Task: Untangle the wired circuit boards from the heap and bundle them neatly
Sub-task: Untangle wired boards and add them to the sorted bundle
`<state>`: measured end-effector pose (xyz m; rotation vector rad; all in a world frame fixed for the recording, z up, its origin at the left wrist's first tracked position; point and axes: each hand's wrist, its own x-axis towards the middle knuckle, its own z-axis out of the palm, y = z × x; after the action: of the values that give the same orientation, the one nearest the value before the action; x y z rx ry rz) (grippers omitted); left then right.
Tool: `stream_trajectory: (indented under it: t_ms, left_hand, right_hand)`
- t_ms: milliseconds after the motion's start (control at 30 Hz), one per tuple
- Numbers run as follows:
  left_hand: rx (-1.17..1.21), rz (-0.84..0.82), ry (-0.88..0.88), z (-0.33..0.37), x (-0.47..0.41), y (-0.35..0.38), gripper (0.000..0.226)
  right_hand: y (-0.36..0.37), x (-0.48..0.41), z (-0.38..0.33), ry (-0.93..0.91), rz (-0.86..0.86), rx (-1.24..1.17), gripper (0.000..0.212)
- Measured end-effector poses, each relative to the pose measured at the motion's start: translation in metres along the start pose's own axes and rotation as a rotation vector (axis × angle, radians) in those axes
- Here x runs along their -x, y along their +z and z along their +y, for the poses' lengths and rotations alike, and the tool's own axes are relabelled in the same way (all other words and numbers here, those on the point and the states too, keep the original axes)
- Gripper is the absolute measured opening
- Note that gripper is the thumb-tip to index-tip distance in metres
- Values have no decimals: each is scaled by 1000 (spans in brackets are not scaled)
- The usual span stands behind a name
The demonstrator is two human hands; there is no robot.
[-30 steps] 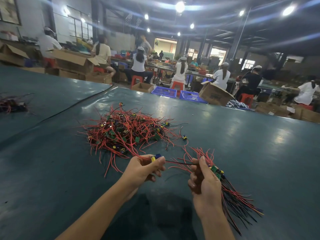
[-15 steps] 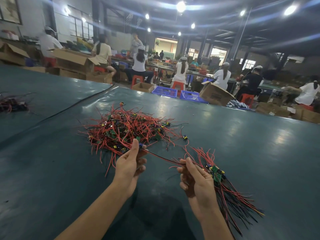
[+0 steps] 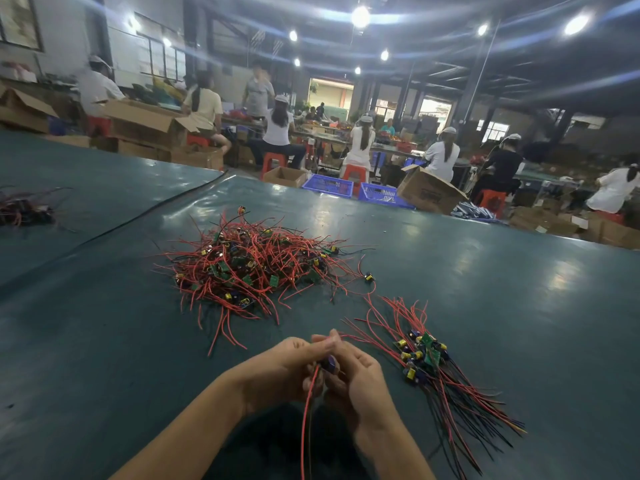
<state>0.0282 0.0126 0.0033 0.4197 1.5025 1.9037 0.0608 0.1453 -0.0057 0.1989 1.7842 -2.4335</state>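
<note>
Half a second ago the two hands were apart, a lead stretched between them, with the left hand at the near edge of the heap and the right hand gripping the sorted bundle. Now they have drawn together on the near side of the heap, and the bundle is out of the right hand.

The left hand (image 3: 284,370) and the right hand (image 3: 362,381) meet fingertip to fingertip, palms turned toward each other, with both forearms coming up from the bottom edge. Between them they pinch one wired circuit board (image 3: 328,364), its blue part showing in the gap. The fingers of both hands are curled around it, and the left thumb and forefinger are pressed together at the top. The board's red lead (image 3: 306,414) hangs straight down from the hands toward the person.

The heap (image 3: 249,268) of red and black wires and small green boards lies beyond the hands on the green table (image 3: 104,341). The bundle (image 3: 424,356) lies flat to the near right of the heap, just beside the right hand, with its boards stacked together and its leads fanned toward the near edge.

Far to the left of the heap sits a smaller tangle (image 3: 24,209). Beyond the heap, past the table's far edge, stand blue crates (image 3: 327,186) and a cardboard box (image 3: 427,195), and workers (image 3: 362,147) sit on red stools.
</note>
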Motion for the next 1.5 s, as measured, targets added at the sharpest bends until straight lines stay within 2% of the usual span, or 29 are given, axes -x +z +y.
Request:
stream_trajectory:
  t_ms: [100, 167, 267, 333, 467, 533, 667, 767, 867, 1000, 1133, 1233, 1333, 1433, 1500]
  left_hand:
    - [-27, 11, -20, -1, -2, -1, 47]
    - [69, 40, -38, 0, -4, 0, 45]
    - [212, 65, -60, 3, -5, 3, 29]
    - [236, 89, 3, 1, -8, 3, 18]
    - [-90, 190, 164, -17, -15, 10, 1]
    - [-176, 232, 256, -24, -18, 17, 18]
    - [-204, 394, 423, -22, -20, 18, 48]
    - [-247, 424, 489, -18, -18, 15, 46]
    - [-328, 403, 473, -17, -18, 17, 50]
    - [-395, 354, 440, -16, -18, 14, 56]
    - [-450, 293, 426, -15, -16, 14, 56]
    - [-421, 308, 414, -19, -18, 16, 57]
    - [-370, 347, 424, -24, -20, 15, 59]
    - [-321, 390, 416, -24, -22, 13, 56]
    - [-306, 405, 410, -24, -23, 11, 52]
  right_hand:
    - [0, -1, -1, 8, 40, -63, 32]
    - [-2, -2, -1, 15, 97, -154, 24]
    - [-5, -2, -5, -8, 196, -281, 27]
    - [-6, -1, -8, -44, 263, -323, 29]
    - [-6, 1, -8, -84, 324, -320, 22]
    - [-3, 3, -6, -108, 326, -270, 22]
    - [6, 7, -4, -135, 263, -151, 19]
    - [10, 3, 0, -149, 290, -127, 17]
    - [4, -2, -2, -135, 384, -131, 13]
    - [-20, -12, -13, -126, 550, -236, 26]
    - [-39, -18, -23, -171, 610, -416, 12]
    - [-41, -18, -24, -176, 604, -446, 7]
    - [-36, -16, -19, -152, 562, -319, 15]
    - [-19, -11, -8, -109, 426, -86, 25]
    - [-4, -7, -2, -105, 296, -23, 24]
